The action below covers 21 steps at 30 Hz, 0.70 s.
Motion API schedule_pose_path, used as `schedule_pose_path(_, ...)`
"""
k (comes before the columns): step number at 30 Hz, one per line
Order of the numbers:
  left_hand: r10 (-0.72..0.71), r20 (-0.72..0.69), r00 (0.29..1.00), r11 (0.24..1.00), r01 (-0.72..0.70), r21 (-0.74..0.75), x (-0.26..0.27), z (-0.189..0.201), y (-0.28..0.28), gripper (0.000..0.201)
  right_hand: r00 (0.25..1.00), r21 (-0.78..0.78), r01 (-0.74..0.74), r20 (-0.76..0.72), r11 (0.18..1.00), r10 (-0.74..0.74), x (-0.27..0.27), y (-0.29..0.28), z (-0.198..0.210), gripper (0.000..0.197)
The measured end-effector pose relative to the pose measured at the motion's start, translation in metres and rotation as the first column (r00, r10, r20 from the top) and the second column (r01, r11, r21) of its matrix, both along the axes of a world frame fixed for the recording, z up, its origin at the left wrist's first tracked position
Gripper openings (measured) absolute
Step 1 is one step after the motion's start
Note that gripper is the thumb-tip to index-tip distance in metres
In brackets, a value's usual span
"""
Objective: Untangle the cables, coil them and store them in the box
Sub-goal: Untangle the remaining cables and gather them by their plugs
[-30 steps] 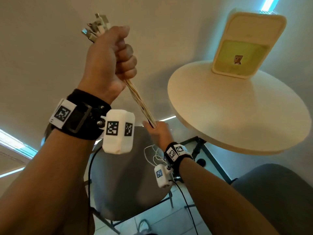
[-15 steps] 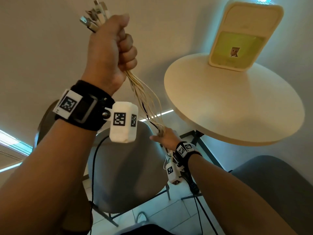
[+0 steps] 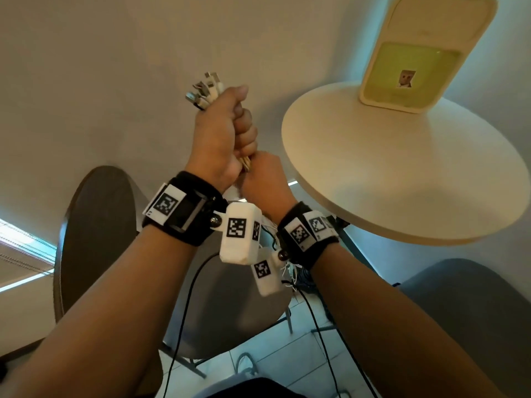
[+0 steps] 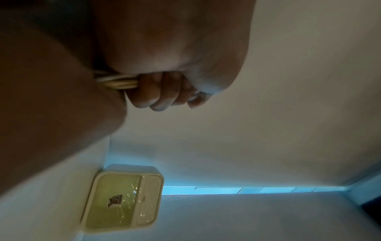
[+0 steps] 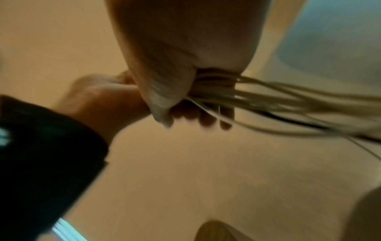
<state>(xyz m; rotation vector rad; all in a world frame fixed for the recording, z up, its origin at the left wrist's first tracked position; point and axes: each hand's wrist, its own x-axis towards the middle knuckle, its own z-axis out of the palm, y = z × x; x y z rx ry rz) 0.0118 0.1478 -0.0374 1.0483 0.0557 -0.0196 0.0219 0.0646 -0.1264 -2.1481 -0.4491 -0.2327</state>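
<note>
— Cream cables [image 3: 211, 89]: which way?
— Upright, plugs above the left hand [image 3: 221, 142], which fists them; the right hand [image 3: 263, 182] grips them just below, touching.
— Around?
— Round table [image 3: 402, 179] right, box [image 3: 416, 50] on it; grey chair [image 3: 230, 311] beneath.

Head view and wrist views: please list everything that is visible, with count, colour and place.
cables: one bundle, cream-white, plug ends above the left fist
box: one, cream with green inside, on the table's far side
table: one, round, pale wood, right
chairs: at least two, grey, below the hands
left hand: grips the bundle near the plugs
right hand: grips the bundle just below the left hand
</note>
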Motion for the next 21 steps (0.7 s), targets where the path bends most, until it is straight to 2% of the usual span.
schedule_pose_path(1,-0.01,-0.014,1.0,1.0,0.01,-0.01,-0.001,-0.002,0.0,0.05,0.996,0.008,0.023,0.089,1.0,-0.023,0.002,0.003,-0.007,0.043)
schedule_pose_path(3,-0.018,-0.06,0.998,1.0,0.016,-0.025,-0.004,-0.008,-0.001,0.051,0.99,0.099,0.007,0.138,0.995,-0.021,0.004,0.003,-0.029,0.035)
schedule_pose_path(5,-0.01,-0.112,0.994,0.999,0.006,-0.036,-0.008,-0.017,-0.002,0.052,0.998,0.178,-0.01,0.065,0.984,-0.001,0.005,-0.003,-0.054,0.032)
schedule_pose_path(7,-0.018,-0.126,0.992,0.998,0.011,-0.061,-0.012,-0.017,0.0,0.052,0.997,0.225,0.036,-0.073,0.974,-0.021,0.006,-0.011,-0.074,0.047)
schedule_pose_path(10,-0.035,-0.092,0.995,0.994,0.025,-0.102,-0.015,0.004,0.01,0.052,0.94,0.097,0.198,-0.301,0.975,-0.161,0.008,-0.023,-0.115,0.059)
schedule_pose_path(12,-0.053,-0.058,0.997,0.992,0.046,-0.117,-0.016,0.017,0.016,0.052,0.862,-0.017,0.249,-0.452,0.968,-0.23,0.009,-0.029,-0.138,0.06)
schedule_pose_path(14,-0.072,-0.061,0.996,0.989,0.064,-0.134,-0.017,0.019,0.019,0.054,0.8,-0.056,0.268,-0.544,0.962,-0.254,0.012,-0.034,-0.147,0.055)
schedule_pose_path(17,-0.082,-0.072,0.994,0.988,0.071,-0.138,-0.014,0.013,0.022,0.055,0.771,-0.067,0.279,-0.579,0.958,-0.265,0.018,-0.038,-0.147,0.049)
schedule_pose_path(21,-0.045,-0.086,0.995,0.987,0.032,-0.158,-0.008,0.012,0.023,0.054,0.807,-0.15,0.24,-0.519,0.959,-0.283,0.015,-0.051,-0.148,0.053)
